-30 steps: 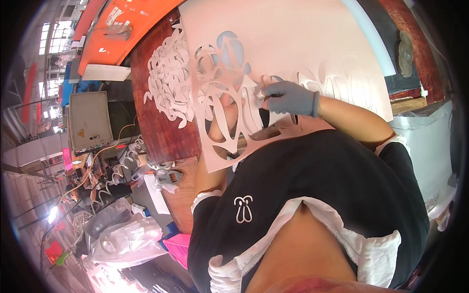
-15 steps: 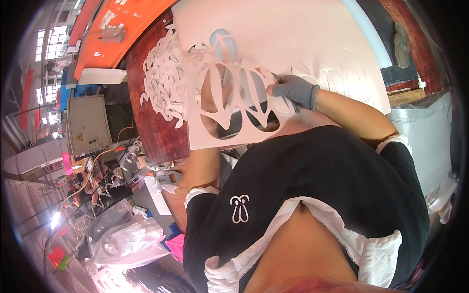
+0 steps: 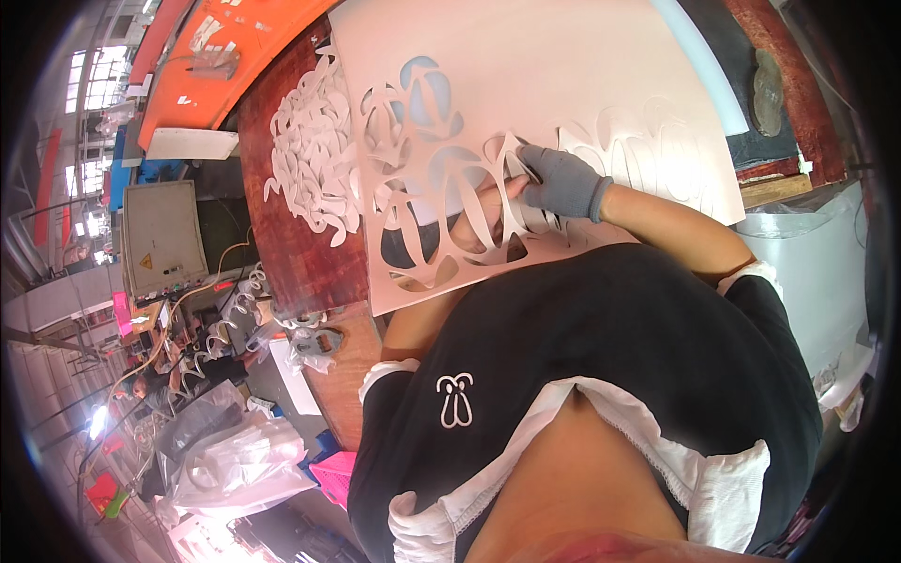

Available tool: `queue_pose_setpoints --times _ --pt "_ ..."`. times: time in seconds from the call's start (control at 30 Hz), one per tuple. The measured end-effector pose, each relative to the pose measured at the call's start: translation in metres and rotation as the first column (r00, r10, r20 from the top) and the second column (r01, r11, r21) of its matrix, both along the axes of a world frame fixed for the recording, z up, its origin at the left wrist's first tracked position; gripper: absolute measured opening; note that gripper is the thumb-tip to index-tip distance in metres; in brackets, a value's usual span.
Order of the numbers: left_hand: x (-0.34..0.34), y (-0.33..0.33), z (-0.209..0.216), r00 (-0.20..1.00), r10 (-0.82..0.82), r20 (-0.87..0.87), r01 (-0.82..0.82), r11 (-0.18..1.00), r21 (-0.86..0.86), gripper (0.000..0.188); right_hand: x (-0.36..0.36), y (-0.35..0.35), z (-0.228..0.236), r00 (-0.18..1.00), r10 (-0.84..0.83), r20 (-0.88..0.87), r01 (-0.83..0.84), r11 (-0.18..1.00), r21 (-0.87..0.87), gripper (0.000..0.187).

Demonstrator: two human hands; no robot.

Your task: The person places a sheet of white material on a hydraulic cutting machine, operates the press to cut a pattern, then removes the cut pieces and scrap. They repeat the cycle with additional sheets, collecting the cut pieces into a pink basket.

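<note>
A large pale pink sheet [image 3: 563, 56] with rows of curved cut-outs lies in front of me. My right hand [image 3: 563, 178], in a grey glove with bare fingertips, is closed on thin cut pieces [image 3: 540, 218] at the sheet's near part. From below, my left hand [image 3: 477, 223] reaches under the sheet and shows through the openings, close to the right fingertips; most of its fingers are hidden. Left of the sheet lies a heap of curved pale cut-out pieces [image 3: 314, 141]. Loosened outlines [image 3: 648, 169] show to the right of my glove.
The heap rests on a dark red tabletop [image 3: 300, 267]. Beyond it is an orange surface [image 3: 216, 66]. A grey metal cabinet [image 3: 164, 235] stands to the left, with plastic bags [image 3: 249, 464] below. A dark stone-like object [image 3: 770, 94] lies at the far right.
My left hand has moved right under the sheet, nearer to my right hand. The sheet's near left corner has shifted down a little, and more openings show around the hands.
</note>
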State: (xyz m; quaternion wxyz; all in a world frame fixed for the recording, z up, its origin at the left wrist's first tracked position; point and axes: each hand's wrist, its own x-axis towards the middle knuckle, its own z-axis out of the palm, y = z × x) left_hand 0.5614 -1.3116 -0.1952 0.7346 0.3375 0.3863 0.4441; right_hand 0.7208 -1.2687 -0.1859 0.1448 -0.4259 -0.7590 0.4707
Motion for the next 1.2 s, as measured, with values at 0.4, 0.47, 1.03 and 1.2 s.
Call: queue_pose_setpoints --times 0.4,0.47,1.03,1.2 --pt "-0.048 -0.006 0.018 0.916 0.139 -0.377 -0.093 0.986 0.137 0.069 0.015 0.011 0.006 0.992 -0.041 -0.120 0.039 0.999 -0.024 0.017" --pt "-0.054 -0.006 0.022 0.883 0.179 -0.434 -0.120 0.980 0.161 0.069 0.011 0.013 0.001 0.988 -0.030 -0.150 0.024 0.999 -0.046 0.016" --pt "-0.116 -0.002 -0.062 0.450 0.192 -0.872 -0.230 0.969 0.095 0.068 -0.003 0.024 0.023 0.996 0.065 0.056 -0.079 0.955 0.286 0.028" --pt "-0.119 0.003 -0.084 0.452 0.194 -0.870 -0.252 0.964 0.084 0.067 -0.005 0.046 0.012 0.970 -0.091 -0.225 0.085 0.996 -0.035 0.022"
